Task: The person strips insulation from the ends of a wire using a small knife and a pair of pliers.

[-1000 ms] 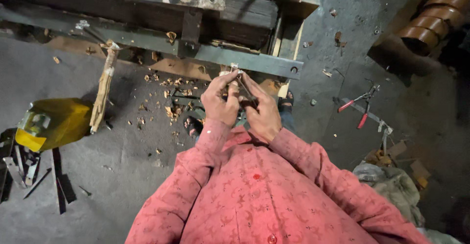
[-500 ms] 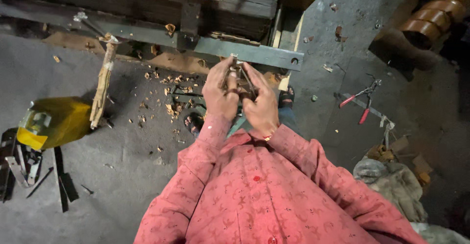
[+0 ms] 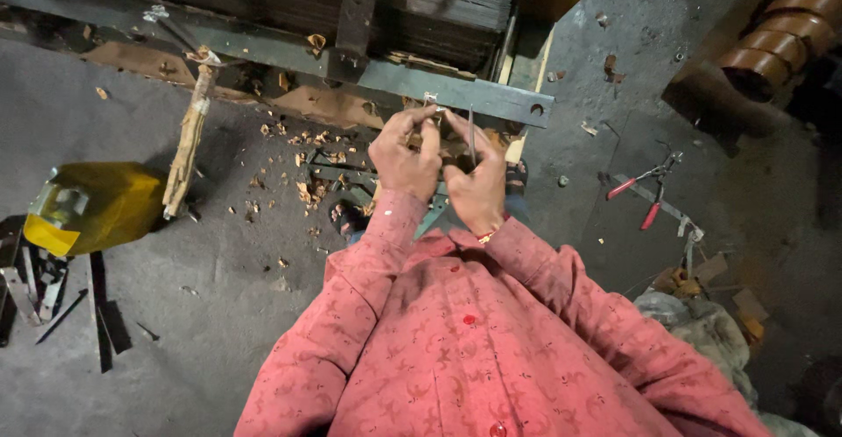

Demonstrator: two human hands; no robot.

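Head view, 12 o'clock of frame: a grey steel frame bar (image 3: 263,46) is seen running across, with a stack of dark laminated plates (image 3: 438,16) behind it. No labels or signs are readable. One package-like item is noted at 9 o'clock: a crumpled yellow bag (image 3: 96,204), lying flat on the concrete floor (image 3: 175,314).

At centre, both hands are raised close together just below the bar. The left hand (image 3: 405,158) is closed in a pinch, fingertips (image 3: 428,114) brought to a small metal piece (image 3: 431,99) at the bar's lower edge; whether it is actually gripped cannot be told. The right hand (image 3: 478,182) is curled around a thin metal strip (image 3: 471,136), held upright between fingers and thumb, top end near the bar.

The strip is narrow, flat, grey, straight.

At 10 o'clock, a rough wooden stick (image 3: 187,143) leans off the bar. Wood chips (image 3: 303,187) are scattered at 9 o'clock of the hands. At 3 o'clock, red-handled pliers (image 3: 638,189) lie well apart on the floor. Copper-coloured coils (image 3: 776,38) are seen at 2 o'clock.
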